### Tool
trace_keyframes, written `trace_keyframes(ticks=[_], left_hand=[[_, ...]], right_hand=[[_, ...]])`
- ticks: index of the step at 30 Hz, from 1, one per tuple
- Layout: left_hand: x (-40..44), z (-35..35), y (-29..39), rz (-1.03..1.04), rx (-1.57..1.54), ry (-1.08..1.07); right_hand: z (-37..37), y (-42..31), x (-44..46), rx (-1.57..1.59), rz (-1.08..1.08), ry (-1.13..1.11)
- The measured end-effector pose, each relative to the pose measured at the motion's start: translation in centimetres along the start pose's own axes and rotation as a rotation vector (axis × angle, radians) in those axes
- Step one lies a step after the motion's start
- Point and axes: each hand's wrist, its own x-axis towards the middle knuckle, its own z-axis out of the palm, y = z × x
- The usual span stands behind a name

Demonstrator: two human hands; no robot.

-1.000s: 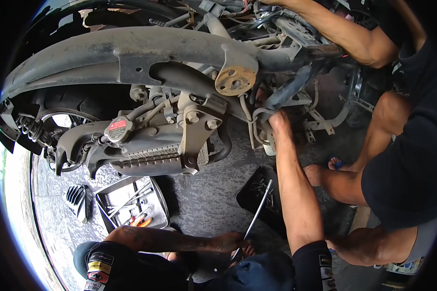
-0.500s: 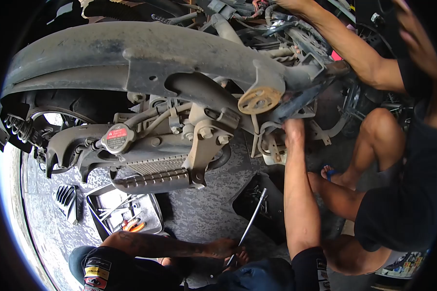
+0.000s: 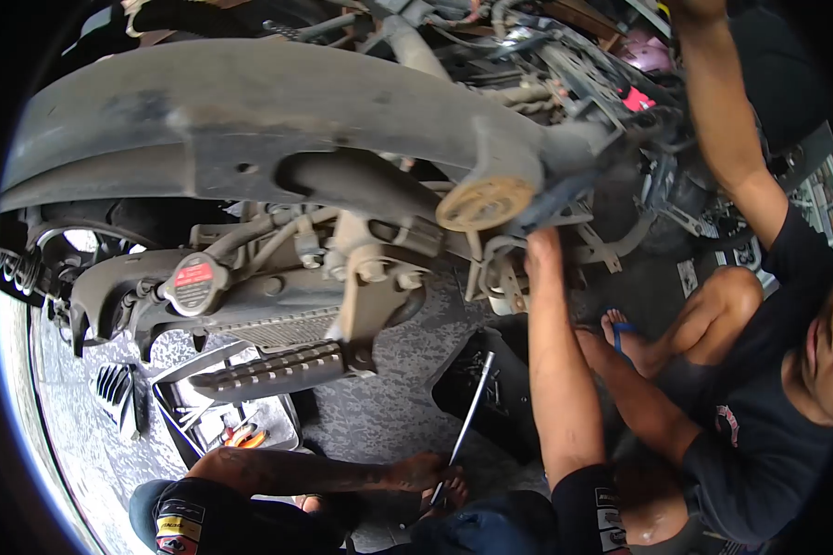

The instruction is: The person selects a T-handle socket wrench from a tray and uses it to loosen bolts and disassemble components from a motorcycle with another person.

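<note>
My left hand is closed round a long chrome metal bar, which slants up to the right over the floor; its lower end is close to a foot. My right hand reaches up under the motorcycle frame, beside bent metal tubing and a bracket. Its fingers are hidden behind the frame, so what they touch does not show. Just above and left of it is a round rusty plate.
A co-worker crouches at the right, one arm raised over the motorcycle. A tray of tools with orange-handled pliers lies on the floor beside a black vented cover. A dark bin holds small metal parts. The footrest juts out.
The view has shifted and tilted slightly. The co-worker has leaned lower into view, and their raised arm has swung right. My hands keep nearly the same places.
</note>
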Motion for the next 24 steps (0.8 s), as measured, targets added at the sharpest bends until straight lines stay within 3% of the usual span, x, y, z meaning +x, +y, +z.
trace_keyframes(ticks=[4, 7, 9, 10, 13, 14, 16, 17, 18, 20, 21, 22, 24], left_hand=[[0.8, 1.3, -2.2, 0.097, -0.030, 0.074], [-0.1, 0.3, -0.6, -0.017, 0.000, -0.049], [-0.8, 0.4, 0.6, -0.020, 0.029, -0.012], [-1.1, 0.3, 1.0, -0.016, 0.052, 0.028], [-1.0, 0.3, 1.5, -0.062, 0.089, 0.010], [-0.7, 0.4, 1.0, -0.069, 0.087, 0.008], [0.0, 0.9, -0.2, -0.005, 0.082, 0.019], [0.1, 1.1, -0.4, -0.016, 0.077, 0.012], [0.1, 0.9, 0.1, 0.010, 0.020, -0.003], [-0.1, 0.3, 1.6, 0.028, -0.022, -0.025], [-0.3, 0.2, 2.9, -0.051, -0.086, -0.011], [-0.4, 0.1, 3.5, -0.128, -0.150, 0.011], [-0.2, 0.3, 3.0, -0.097, -0.093, 0.030]], right_hand=[[0.4, 0.4, 0.0, -0.009, -0.055, -0.055], [0.6, 1.7, 1.5, -0.022, -0.009, -0.038], [0.7, 3.2, 3.1, -0.238, -0.122, 0.036], [0.8, 4.0, 3.9, -0.225, -0.120, 0.043], [1.2, 5.4, 5.3, -0.267, -0.493, 0.169], [1.3, 5.4, 5.5, -0.263, -0.486, 0.170], [1.5, 4.3, 4.7, -0.057, -0.496, 0.009], [1.3, 3.3, 3.8, -0.040, -0.356, -0.058], [1.8, 0.7, 2.0, 0.118, -0.354, -0.065], [1.2, -0.2, 2.1, -0.185, -0.579, -0.244], [1.3, 0.7, 3.4, -0.180, -0.576, -0.230], [1.9, 1.0, 4.7, 0.191, -0.449, -0.413], [1.9, 1.7, 5.4, 0.566, -0.310, -0.587]])
